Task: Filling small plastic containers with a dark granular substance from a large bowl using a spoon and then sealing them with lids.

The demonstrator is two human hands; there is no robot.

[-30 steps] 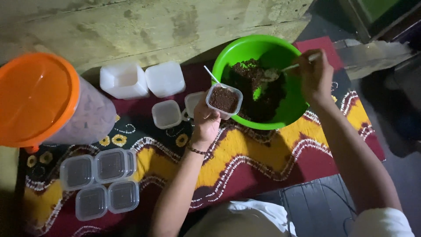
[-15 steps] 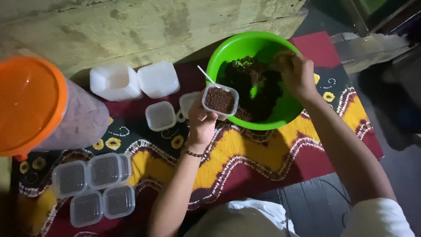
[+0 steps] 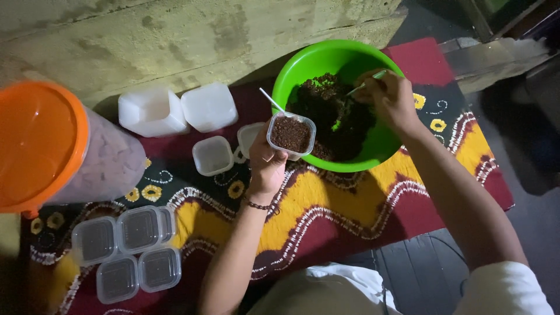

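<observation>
left hand (image 3: pixel 266 166) holds filled cup (image 3: pixel 291 135); right hand (image 3: pixel 389 100) in green bowl (image 3: pixel 303 64)

The left hand (image 3: pixel 267 160) is raised toward 12 o'clock, fingers curled in a grip. The right hand (image 3: pixel 392 100) reaches toward 11 o'clock, fingers pinched together

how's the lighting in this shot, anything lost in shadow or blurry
Head view: light falls brightest on the green bowl and the wall, dimming toward the bottom left. The lidded tubs there look murky; the floor at right is nearly black. The left hand and its filled cup are sharp; the right hand is slightly soft.
</observation>
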